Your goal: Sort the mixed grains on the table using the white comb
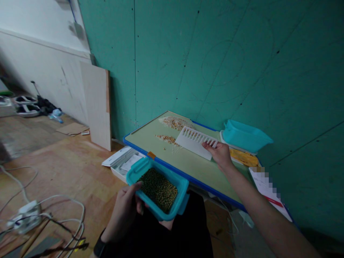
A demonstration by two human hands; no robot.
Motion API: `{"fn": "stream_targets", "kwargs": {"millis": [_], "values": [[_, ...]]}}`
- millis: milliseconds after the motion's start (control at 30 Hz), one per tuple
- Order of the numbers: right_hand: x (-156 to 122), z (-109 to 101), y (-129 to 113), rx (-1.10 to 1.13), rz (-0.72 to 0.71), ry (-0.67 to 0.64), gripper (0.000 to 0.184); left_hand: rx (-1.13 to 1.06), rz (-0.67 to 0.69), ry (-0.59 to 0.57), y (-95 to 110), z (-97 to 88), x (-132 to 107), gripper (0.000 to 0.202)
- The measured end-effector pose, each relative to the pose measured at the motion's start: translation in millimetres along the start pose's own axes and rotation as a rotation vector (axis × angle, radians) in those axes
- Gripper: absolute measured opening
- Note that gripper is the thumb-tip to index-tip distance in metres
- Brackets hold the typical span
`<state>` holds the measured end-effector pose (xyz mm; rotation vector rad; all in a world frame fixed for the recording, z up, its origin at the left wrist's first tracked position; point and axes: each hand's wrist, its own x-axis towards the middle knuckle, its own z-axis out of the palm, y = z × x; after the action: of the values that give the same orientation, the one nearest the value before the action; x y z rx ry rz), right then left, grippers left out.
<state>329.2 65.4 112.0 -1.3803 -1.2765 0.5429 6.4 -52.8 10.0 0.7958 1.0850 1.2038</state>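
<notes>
My left hand (126,200) is closed on the near left rim of a turquoise plastic container (182,186), held over my lap below the table edge. Inside it lie dark green beans (152,181) and paler yellowish ones (169,195). Between the thumb and fingers of my right hand (221,154) is the right end of a white slotted plastic strip (195,147), tilted over the table (150,129). Just left of the strip lies a small line of yellow-brown beans (168,138). Behind it spreads a larger pile of mixed pale grains and beans (176,123).
A second turquoise container (244,138) stands at the table's right back, by a yellow cloth (243,157) and a white printed sheet (268,193). The green wall (161,53) borders the far side. An open white box (123,163) sits left, cables (80,215) on the floor.
</notes>
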Motion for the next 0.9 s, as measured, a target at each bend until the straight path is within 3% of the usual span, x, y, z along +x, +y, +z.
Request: {"fn": "stream_targets", "kwargs": {"millis": [433, 900], "values": [[-1.6, 22.5, -7.2, 0.010, 0.032, -0.060, 0.051, 0.024, 0.003, 0.000, 0.5, -0.6, 0.4, 0.064], [-19.5, 19.6, -10.6, 0.072, 0.074, -0.092, 0.054, -0.001, 0.001, 0.018, -0.2, 2.7, 1.6, 0.064]]}}
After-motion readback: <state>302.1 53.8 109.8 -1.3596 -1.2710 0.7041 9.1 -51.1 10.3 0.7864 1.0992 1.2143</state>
